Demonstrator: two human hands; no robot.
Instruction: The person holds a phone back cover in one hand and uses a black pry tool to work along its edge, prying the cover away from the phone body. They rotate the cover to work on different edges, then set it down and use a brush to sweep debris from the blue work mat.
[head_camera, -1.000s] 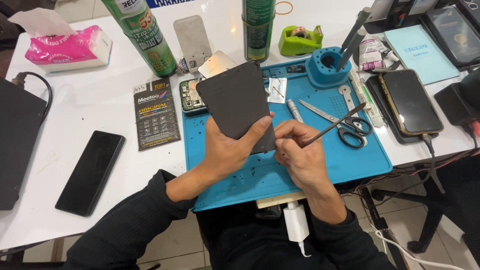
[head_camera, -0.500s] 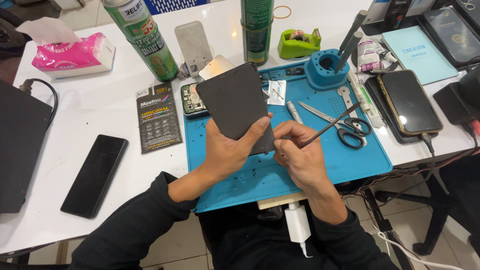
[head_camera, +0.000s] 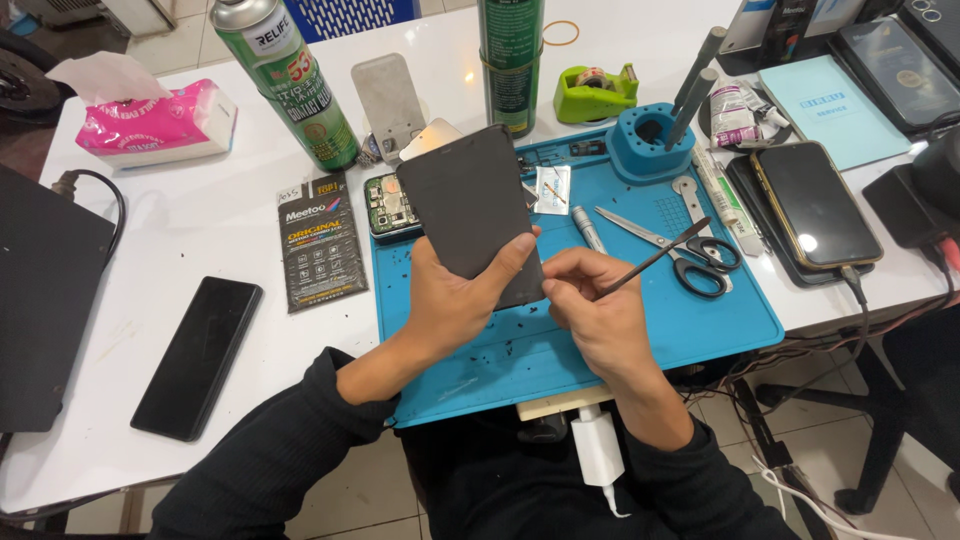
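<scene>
My left hand (head_camera: 455, 300) holds a dark flat phone panel (head_camera: 470, 205) upright over the blue work mat (head_camera: 690, 320), thumb across its lower right edge. My right hand (head_camera: 600, 320) grips a thin dark pry tool (head_camera: 655, 257) whose tip meets the panel's lower right corner. An opened phone body (head_camera: 388, 208) with bare circuitry lies on the mat just behind the panel.
Scissors (head_camera: 680, 255), a metal pen tool (head_camera: 588, 228) and a blue tool holder (head_camera: 650, 140) sit on the mat. Two green spray cans (head_camera: 290, 85), a pink tissue pack (head_camera: 155, 125), a black packet (head_camera: 318, 242), a black phone (head_camera: 198, 355) and another phone (head_camera: 815, 205) lie around.
The camera view has shifted slightly. Both hands stay at the panel, with the pry tool still working at its lower right edge.
</scene>
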